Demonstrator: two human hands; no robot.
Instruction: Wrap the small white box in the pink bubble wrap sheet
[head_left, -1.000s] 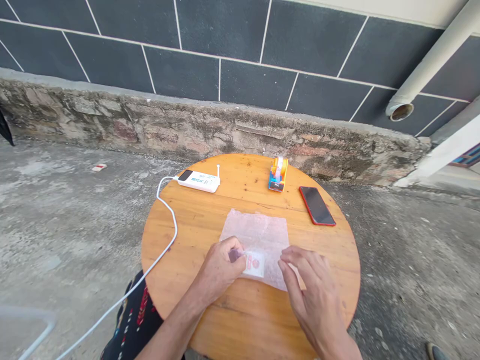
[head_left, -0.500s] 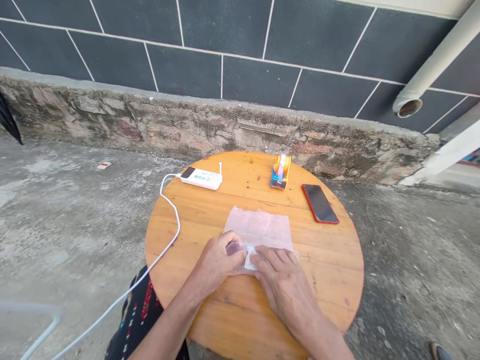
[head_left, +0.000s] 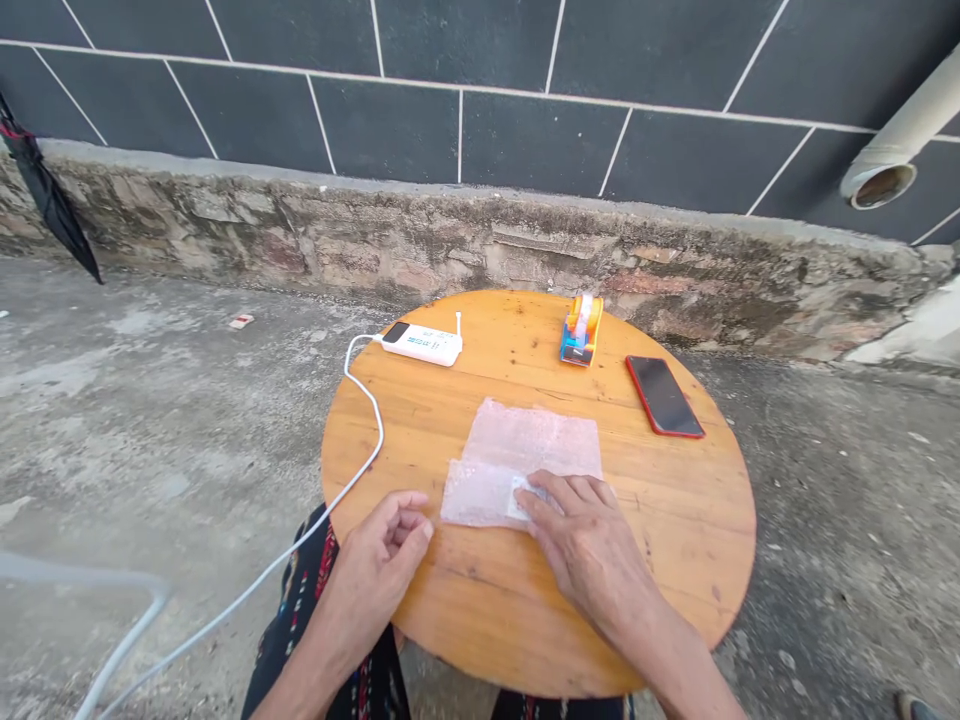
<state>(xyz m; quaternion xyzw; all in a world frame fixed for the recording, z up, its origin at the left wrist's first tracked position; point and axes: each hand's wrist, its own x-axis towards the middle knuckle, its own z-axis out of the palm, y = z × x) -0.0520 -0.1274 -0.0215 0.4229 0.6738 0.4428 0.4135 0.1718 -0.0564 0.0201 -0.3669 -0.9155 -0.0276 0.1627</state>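
A sheet of pinkish translucent bubble wrap [head_left: 540, 432] lies on the round wooden table [head_left: 480, 620], its near part folded over. On or under this fold shows a small flat white piece [head_left: 516, 497], partly hidden by fingers. My right hand [head_left: 589, 525] presses over the fold, thumb and fingertips holding the wrap and white piece down. Just left of the wrap, my left hand [head_left: 384, 548] hovers near the table edge. Its fingers are loosely curled, the thumb is apart from them, and nothing is in it.
A white box-shaped device [head_left: 422, 343] with a white cable [head_left: 379, 430] sits back left. Behind the wrap stands a tape dispenser [head_left: 580, 330]; a red-edged phone [head_left: 665, 396] lies to the right. A folded black umbrella [head_left: 52, 195] leans on the wall.
My left hand has let go of the wrap's near edge and drawn back left. My right hand stays on the fold. The whole view has shifted slightly, bringing the umbrella further in.
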